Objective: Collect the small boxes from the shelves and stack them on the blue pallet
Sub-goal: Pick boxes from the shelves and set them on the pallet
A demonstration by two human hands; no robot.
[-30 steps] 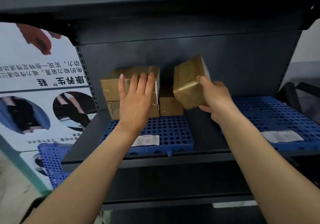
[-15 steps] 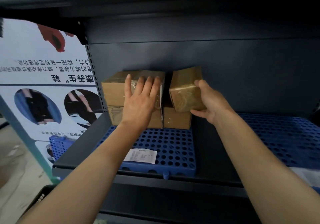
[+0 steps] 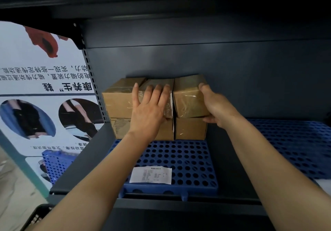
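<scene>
Small brown cardboard boxes stand stacked two high at the back of a blue perforated pallet (image 3: 179, 159) on a dark shelf. My right hand (image 3: 216, 107) grips the upper right box (image 3: 188, 96), which rests on the lower right box (image 3: 189, 128), slightly tilted. My left hand (image 3: 150, 109) lies flat with fingers spread against the front of the upper left box (image 3: 118, 100). Beneath that one sits the lower left box (image 3: 121, 128), partly hidden by my left wrist.
A white paper label (image 3: 151, 175) lies on the pallet's front part. A second blue pallet (image 3: 293, 144) covers the shelf to the right. A printed poster (image 3: 35, 87) stands left of the shelf upright (image 3: 91, 80). The upper shelf (image 3: 161, 1) hangs close overhead.
My right hand has brought the tilted box leftward and down onto the lower right box, against the left stack. The left hand has stayed on the upper left box.
</scene>
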